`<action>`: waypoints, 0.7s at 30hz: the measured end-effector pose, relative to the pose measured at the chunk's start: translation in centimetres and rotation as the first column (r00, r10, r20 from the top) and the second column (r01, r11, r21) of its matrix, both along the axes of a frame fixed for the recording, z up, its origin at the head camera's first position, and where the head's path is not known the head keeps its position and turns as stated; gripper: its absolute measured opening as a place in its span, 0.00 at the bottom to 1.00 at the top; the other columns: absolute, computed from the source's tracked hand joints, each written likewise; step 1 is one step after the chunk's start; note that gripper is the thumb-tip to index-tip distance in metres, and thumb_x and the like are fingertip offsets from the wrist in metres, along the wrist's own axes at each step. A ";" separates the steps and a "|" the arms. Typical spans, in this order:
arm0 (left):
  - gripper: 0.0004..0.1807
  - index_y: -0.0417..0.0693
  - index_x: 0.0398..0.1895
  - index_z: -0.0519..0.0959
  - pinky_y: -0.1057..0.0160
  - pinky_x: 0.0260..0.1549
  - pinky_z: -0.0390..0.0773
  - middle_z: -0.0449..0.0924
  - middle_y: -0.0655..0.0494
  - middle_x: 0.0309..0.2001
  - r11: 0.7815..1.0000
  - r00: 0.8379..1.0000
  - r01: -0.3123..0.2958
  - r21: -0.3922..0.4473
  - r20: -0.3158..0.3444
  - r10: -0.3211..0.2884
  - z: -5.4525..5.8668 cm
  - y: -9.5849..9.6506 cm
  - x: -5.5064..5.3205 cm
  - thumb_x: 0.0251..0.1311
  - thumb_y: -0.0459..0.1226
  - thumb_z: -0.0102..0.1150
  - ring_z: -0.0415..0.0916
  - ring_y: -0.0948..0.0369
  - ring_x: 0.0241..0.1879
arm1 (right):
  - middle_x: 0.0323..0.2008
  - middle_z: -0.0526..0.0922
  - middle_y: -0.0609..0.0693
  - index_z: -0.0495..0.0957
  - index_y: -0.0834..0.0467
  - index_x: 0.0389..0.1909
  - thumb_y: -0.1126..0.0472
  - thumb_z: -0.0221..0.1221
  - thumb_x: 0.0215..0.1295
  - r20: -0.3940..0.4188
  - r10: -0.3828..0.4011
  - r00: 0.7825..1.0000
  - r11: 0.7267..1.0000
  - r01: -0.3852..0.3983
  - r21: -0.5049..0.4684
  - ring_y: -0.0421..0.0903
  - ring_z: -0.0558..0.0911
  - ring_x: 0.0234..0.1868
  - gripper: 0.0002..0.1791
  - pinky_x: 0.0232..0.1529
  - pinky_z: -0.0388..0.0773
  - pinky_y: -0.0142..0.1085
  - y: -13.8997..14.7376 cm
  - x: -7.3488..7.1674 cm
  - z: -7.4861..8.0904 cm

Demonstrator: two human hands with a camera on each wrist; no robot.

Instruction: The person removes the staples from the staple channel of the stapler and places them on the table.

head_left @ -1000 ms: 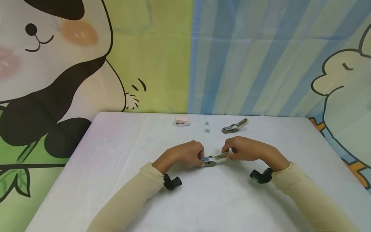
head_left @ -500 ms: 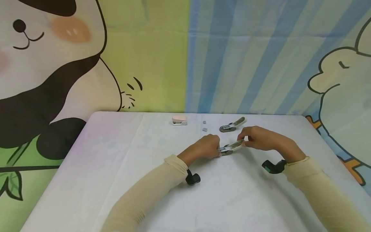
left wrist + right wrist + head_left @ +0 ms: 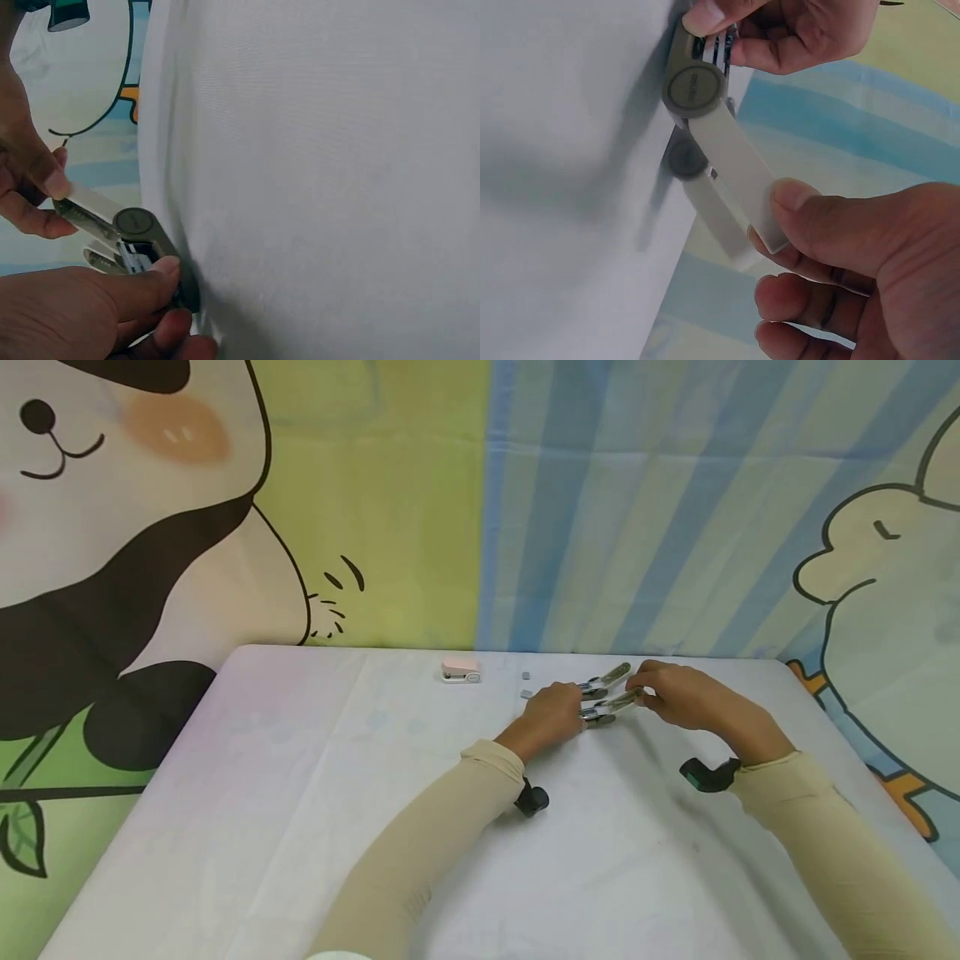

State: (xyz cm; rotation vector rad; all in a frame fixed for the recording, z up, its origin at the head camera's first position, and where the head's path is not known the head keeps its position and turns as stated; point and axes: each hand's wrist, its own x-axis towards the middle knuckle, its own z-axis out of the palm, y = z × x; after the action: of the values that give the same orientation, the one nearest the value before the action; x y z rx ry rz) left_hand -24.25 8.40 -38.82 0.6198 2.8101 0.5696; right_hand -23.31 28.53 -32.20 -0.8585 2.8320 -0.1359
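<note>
An opened-up stapler (image 3: 621,701) with a grey-brown base and white lever is held between both hands. My left hand (image 3: 551,714) pinches its base end, thumb along the base beside the metal staple channel (image 3: 136,257). With thumb and index finger, my right hand (image 3: 678,696) pinches the tip of the raised white lever (image 3: 739,172). Right behind it, near the far table edge, lies a second opened stapler (image 3: 617,674) of like look. My left fingers partly cover the near one's base. Whether the two staplers touch, I cannot tell.
A pink-and-white stapler (image 3: 461,672) stands folded at the back of the white-covered table (image 3: 262,760). Two small grey pieces, perhaps staple strips, lie right of it: one farther piece (image 3: 526,676) and one nearer piece (image 3: 526,694). A printed cloth (image 3: 420,527) hangs behind the table.
Both hands have carried the held stapler away from the body and to the right, up to the second opened stapler. Both keep their grip. The view has shifted slightly.
</note>
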 end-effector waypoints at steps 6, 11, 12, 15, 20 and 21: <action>0.07 0.47 0.30 0.81 0.62 0.20 0.72 0.77 0.59 0.24 0.999 0.998 -0.039 0.029 -0.046 0.041 -0.8 0.7 -0.1 0.62 0.41 0.64 0.71 0.63 0.21 | 0.46 0.76 0.60 0.78 0.67 0.53 0.70 0.61 0.65 0.022 -0.030 0.999 0.999 0.029 0.033 0.54 0.80 0.42 0.16 0.41 0.77 0.47 0.2 -0.8 -0.4; 0.07 0.47 0.34 0.82 0.62 0.20 0.73 0.79 0.59 0.25 0.999 0.998 -0.047 0.009 -0.030 0.047 -1.0 1.0 -0.1 0.63 0.41 0.63 0.73 0.63 0.21 | 0.48 0.77 0.61 0.78 0.67 0.53 0.70 0.58 0.66 0.105 -0.067 0.992 0.997 0.064 0.034 0.57 0.79 0.46 0.15 0.45 0.76 0.50 0.4 -1.2 -1.1; 0.07 0.47 0.34 0.81 0.62 0.20 0.73 0.78 0.60 0.25 0.999 0.999 -0.050 0.006 -0.020 0.050 -1.0 1.0 -0.1 0.63 0.41 0.63 0.73 0.63 0.21 | 0.48 0.77 0.62 0.78 0.67 0.53 0.70 0.58 0.67 0.111 -0.071 0.991 0.997 0.068 0.032 0.57 0.79 0.46 0.15 0.45 0.76 0.50 0.4 -1.3 -1.2; 0.07 0.48 0.31 0.80 0.62 0.20 0.72 0.77 0.60 0.24 0.999 0.999 -0.046 0.008 0.005 0.046 -1.1 0.6 -0.2 0.64 0.41 0.62 0.71 0.63 0.21 | 0.49 0.78 0.62 0.79 0.67 0.52 0.69 0.59 0.66 0.103 -0.072 0.992 0.997 0.069 0.033 0.57 0.79 0.46 0.15 0.45 0.76 0.50 0.2 -1.5 -1.4; 0.08 0.49 0.39 0.80 0.63 0.26 0.71 0.79 0.59 0.30 0.996 0.998 0.022 0.086 0.052 -0.026 -1.2 -0.3 -0.4 0.65 0.42 0.61 0.72 0.62 0.26 | 0.48 0.81 0.59 0.79 0.65 0.54 0.60 0.63 0.64 0.044 -0.096 0.994 0.992 0.091 0.090 0.52 0.80 0.41 0.19 0.43 0.76 0.50 0.0 -1.6 -1.2; 0.10 0.48 0.42 0.80 0.63 0.29 0.72 0.80 0.58 0.34 0.994 0.997 0.034 0.107 0.061 -0.041 -1.2 -0.5 -0.4 0.64 0.43 0.62 0.73 0.62 0.28 | 0.48 0.81 0.58 0.79 0.65 0.55 0.58 0.64 0.64 0.037 -0.107 0.994 0.990 0.103 0.097 0.50 0.81 0.40 0.21 0.42 0.76 0.50 -0.1 -1.7 -1.0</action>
State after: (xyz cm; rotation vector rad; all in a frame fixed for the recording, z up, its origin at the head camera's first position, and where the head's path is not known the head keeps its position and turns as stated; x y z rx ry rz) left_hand -24.68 7.95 -40.00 0.6605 2.7173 0.7218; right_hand -24.99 28.46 -33.22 -0.6786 2.8188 -0.0330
